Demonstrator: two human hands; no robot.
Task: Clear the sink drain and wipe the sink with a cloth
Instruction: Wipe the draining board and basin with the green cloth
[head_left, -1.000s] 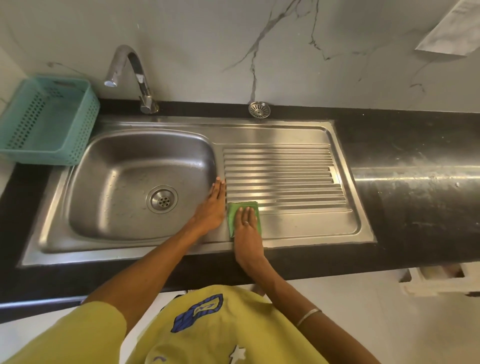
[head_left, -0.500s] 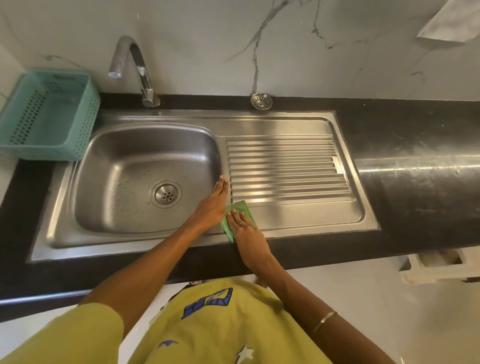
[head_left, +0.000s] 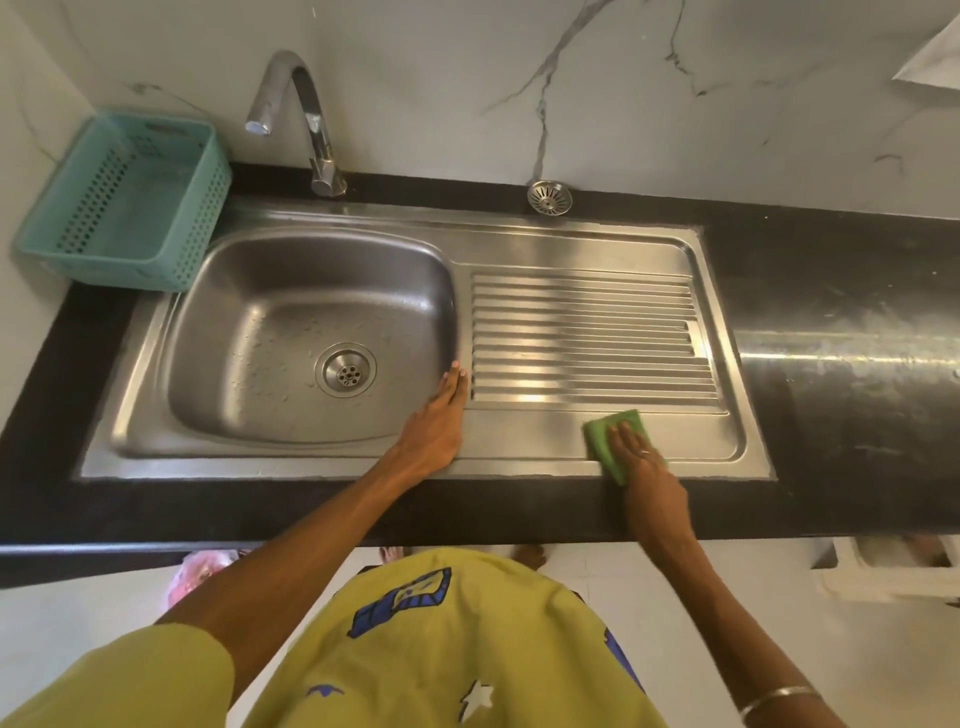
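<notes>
Head view: person stands at the black surface (head_left: 857, 291), both hands on the steel sink (head_left: 519, 223).
Change: right hand (head_left: 641, 457) with the green cloth (head_left: 605, 434) has travelled from beside the left hand to the near right corner of the drainboard (head_left: 587, 338) within the last second; left hand has not moved.
Meaning: judged as a wiping stroke along the flat front strip; ribbed area and basin (head_left: 291, 322) likely remain to be wiped.
Right fingers: extended flat, pressing the cloth down onto the steel; not curled round it.
Left hand (head_left: 441, 415): fingers straight and together, resting on the ledge between basin and drainboard; holds nothing.
Drain (head_left: 345, 370): fixed grate visible, no debris seen; droplets on the basin floor.
Strainer (head_left: 549, 197): lies out on the surface by the wall, behind the sink.
Far items: tap (head_left: 311, 119); teal basket (head_left: 130, 202) at far left.
</notes>
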